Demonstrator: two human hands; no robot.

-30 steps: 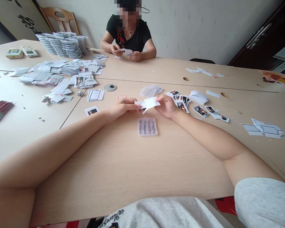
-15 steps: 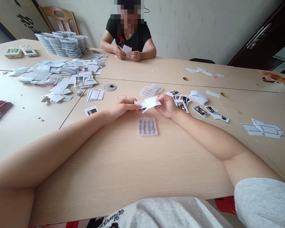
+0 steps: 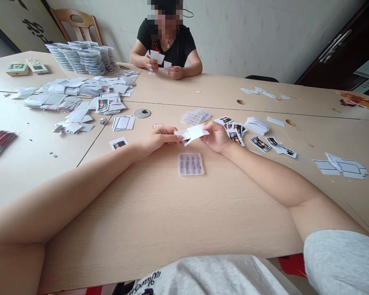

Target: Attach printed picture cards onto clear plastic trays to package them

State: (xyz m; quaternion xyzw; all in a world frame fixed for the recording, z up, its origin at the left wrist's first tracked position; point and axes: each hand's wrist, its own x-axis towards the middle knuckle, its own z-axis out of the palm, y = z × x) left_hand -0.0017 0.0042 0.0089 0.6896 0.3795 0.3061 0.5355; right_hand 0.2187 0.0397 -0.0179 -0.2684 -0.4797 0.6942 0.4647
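White paper card (image 3: 197,132) stays pinched in the head view between the left hand (image 3: 160,139) and right hand (image 3: 215,138), both closed on it above the worktop (image 3: 160,213), just beyond a clear tray of hooks (image 3: 191,164). Across the worktop, the co-worker's right hand (image 3: 150,63) has just raised a white slip (image 3: 156,57), parting it from a smaller slip (image 3: 167,64).

Far ahead I see a white tile wall (image 3: 249,37) and a wood chair (image 3: 76,22). Off to the right is a dark door (image 3: 313,61) with a metal handle (image 3: 335,46).
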